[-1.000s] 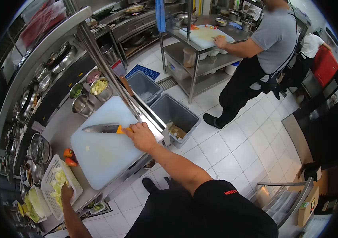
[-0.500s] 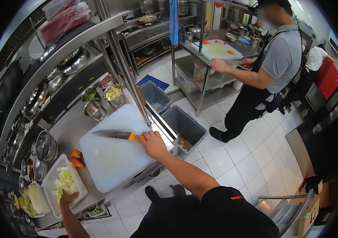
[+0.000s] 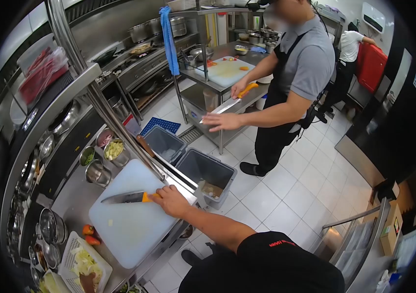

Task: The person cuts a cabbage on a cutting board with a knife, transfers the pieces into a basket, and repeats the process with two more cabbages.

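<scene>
My right hand (image 3: 173, 201) is closed around the orange handle of a kitchen knife (image 3: 125, 197), whose broad blade lies flat over the white cutting board (image 3: 130, 234). At the bottom left, my left hand (image 3: 87, 282) reaches into a white plastic basket (image 3: 69, 254) and touches the cut cabbage leaves (image 3: 86, 263). Its fingers are too small and too hidden among the leaves to tell their pose. Two red-orange peppers (image 3: 90, 235) sit between basket and board. A small pale scrap (image 3: 110, 222) rests on the board.
Steel pots with cut vegetables (image 3: 114, 150) stand behind the board. Grey bins (image 3: 205, 173) sit on the floor to its right. A co-worker (image 3: 310, 58) stands across the aisle holding an orange-handled knife (image 3: 232, 102). A steel shelf post (image 3: 115, 132) rises beside the board.
My view has swung up and to the right. The co-worker has turned from the far board, knife now held out over the aisle. My right hand stays on its knife, my left in the basket.
</scene>
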The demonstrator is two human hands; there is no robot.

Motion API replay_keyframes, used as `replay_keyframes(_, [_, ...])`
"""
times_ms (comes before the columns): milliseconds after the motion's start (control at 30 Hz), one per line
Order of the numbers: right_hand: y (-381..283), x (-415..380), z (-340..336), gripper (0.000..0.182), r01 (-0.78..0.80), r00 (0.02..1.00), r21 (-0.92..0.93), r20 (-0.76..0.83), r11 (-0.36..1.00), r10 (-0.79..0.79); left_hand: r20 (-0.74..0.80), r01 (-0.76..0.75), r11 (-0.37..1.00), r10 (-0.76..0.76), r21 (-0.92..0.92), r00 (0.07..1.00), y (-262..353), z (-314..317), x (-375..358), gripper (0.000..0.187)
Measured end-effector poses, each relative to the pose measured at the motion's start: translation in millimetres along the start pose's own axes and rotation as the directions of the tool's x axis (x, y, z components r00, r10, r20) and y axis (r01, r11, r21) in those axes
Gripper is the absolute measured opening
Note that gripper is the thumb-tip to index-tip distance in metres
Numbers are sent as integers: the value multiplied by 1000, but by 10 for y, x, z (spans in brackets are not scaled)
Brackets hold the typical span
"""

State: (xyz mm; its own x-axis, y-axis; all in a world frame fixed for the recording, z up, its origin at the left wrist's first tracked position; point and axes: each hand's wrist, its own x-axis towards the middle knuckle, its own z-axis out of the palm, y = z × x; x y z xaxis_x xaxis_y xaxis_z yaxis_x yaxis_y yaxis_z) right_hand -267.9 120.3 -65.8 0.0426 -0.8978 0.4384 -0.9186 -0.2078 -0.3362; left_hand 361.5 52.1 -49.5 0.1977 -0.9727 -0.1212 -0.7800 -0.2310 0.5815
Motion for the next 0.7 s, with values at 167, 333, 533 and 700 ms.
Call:
replay_keyframes(167, [-3, 9, -2, 48, 2, 1000, -19, 11, 1000, -1, 46, 73, 990, -79, 119, 996, 96, -383, 151, 91])
replay_keyframes(333, [-5, 25, 13, 48, -1, 1000, -29, 8, 1000, 1, 162, 151, 969, -184, 195, 970, 121, -331, 84, 89])
replay_keyframes(533, [-46, 5, -74, 50, -18, 998, -32, 57, 999, 19, 127, 135, 958, -171, 255, 977, 20, 251, 53, 87])
replay_keyframes(700, [8, 26, -13, 49, -4, 1000, -7, 8, 1000, 4, 103, 117, 970, -141, 211, 985, -6, 241, 58, 85])
